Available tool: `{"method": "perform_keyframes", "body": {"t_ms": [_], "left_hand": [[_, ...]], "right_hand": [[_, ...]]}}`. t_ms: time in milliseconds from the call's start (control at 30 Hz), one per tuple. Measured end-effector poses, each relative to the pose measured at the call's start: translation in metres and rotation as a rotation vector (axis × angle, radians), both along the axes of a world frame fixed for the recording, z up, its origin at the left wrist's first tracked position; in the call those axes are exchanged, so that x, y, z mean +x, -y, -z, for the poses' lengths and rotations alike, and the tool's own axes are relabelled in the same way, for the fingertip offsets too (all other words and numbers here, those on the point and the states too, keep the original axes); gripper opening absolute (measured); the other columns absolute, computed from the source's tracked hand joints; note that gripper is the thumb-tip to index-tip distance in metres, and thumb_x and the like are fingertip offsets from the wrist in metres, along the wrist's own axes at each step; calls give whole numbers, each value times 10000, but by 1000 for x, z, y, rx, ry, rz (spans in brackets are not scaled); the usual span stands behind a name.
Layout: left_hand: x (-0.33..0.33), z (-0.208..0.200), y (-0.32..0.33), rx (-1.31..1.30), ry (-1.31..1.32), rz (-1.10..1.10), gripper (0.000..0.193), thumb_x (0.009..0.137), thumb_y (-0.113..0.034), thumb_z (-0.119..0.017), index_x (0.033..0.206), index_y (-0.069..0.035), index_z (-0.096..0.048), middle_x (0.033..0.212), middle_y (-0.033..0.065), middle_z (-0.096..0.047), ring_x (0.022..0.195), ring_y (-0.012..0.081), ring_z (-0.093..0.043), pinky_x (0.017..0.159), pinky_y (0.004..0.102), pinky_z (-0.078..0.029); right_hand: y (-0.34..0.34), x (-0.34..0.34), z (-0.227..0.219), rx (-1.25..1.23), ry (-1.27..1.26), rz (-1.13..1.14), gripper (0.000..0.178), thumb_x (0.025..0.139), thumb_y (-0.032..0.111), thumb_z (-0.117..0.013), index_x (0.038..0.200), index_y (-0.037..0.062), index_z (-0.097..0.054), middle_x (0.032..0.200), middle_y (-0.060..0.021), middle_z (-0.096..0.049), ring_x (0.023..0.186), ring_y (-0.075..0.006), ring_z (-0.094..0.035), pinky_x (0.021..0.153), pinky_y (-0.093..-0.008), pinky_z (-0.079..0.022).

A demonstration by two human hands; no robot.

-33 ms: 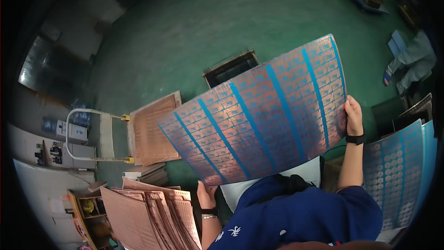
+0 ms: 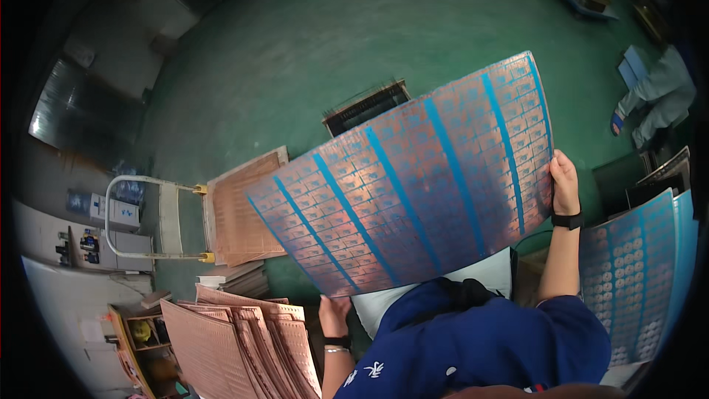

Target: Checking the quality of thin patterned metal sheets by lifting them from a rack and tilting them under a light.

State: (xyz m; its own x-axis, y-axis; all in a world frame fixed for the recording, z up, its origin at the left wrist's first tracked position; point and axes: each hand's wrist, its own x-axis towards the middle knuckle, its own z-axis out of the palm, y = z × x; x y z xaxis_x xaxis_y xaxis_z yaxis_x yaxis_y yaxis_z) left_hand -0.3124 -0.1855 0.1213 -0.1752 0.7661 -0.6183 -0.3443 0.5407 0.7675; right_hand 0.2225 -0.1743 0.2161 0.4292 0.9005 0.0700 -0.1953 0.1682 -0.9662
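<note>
A large thin circuit board panel (image 2: 413, 185), copper-coloured with blue stripes and a grid of small patterns, is held up tilted in front of me. My right hand (image 2: 564, 181) is closed on its right edge, the thumb lying on the near face. At the lower left corner my left hand (image 2: 334, 314) grips the bottom edge; part of its fingers is hidden behind the panel. Left of that hand stands a stack of copper-coloured panels (image 2: 236, 340), leaning together. To the right of my right arm, more blue-and-copper panels (image 2: 628, 273) stand upright.
A trolley with a white handle (image 2: 111, 214) stands at left, with a flat copper-coloured sheet (image 2: 244, 203) beside it. Behind the panel is a dark rack (image 2: 367, 107) on the green floor. Another person's leg (image 2: 657, 96) shows at far right. Shelves (image 2: 148, 336) are at lower left.
The left end of the panel has shifted slightly left, and my left hand has moved a little right and down along the edge. My right hand stays almost where it was.
</note>
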Motion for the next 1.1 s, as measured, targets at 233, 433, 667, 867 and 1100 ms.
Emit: {"method": "perform_keyframes", "body": {"t_ms": [233,433,667,867,1100], "left_hand": [[-80,105,122,-64,-889,1297,388,893,-377,-403,955,-46,-596,901,66,-633,779,238,-594,672,346,-474],[-61,132,100,-262,-735,1108,378,893,-365,-409,955,-41,-596,908,70,-634,787,242,-597,676,350,-477],[-42,113,55,-261,-580,820,367,892,-350,-417,955,-36,-595,917,74,-636,796,246,-601,682,353,-480],[-37,109,68,-244,-561,848,357,891,-338,-423,955,-31,-595,925,78,-638,804,249,-604,687,357,-483],[-42,116,108,-297,-577,843,346,890,-324,-430,955,-26,-595,934,83,-639,814,253,-607,692,360,-486]], "right_hand": [[-8,-19,-9,35,-45,113,181,923,198,-492,1013,46,-532,816,22,-590,725,-41,-526,677,-170,-417],[-16,-27,3,19,-106,78,150,914,204,-510,949,60,-537,792,34,-576,720,-37,-509,688,-180,-409],[-23,-39,5,6,-97,-21,192,903,200,-535,1005,38,-550,842,37,-573,739,-38,-499,714,-189,-400],[-21,-42,7,-40,-86,12,201,910,189,-521,1043,40,-539,768,63,-543,665,-8,-463,622,-153,-378],[-28,-54,4,-20,-55,20,162,923,191,-498,993,50,-534,723,74,-513,604,3,-437,556,-139,-355]]}}
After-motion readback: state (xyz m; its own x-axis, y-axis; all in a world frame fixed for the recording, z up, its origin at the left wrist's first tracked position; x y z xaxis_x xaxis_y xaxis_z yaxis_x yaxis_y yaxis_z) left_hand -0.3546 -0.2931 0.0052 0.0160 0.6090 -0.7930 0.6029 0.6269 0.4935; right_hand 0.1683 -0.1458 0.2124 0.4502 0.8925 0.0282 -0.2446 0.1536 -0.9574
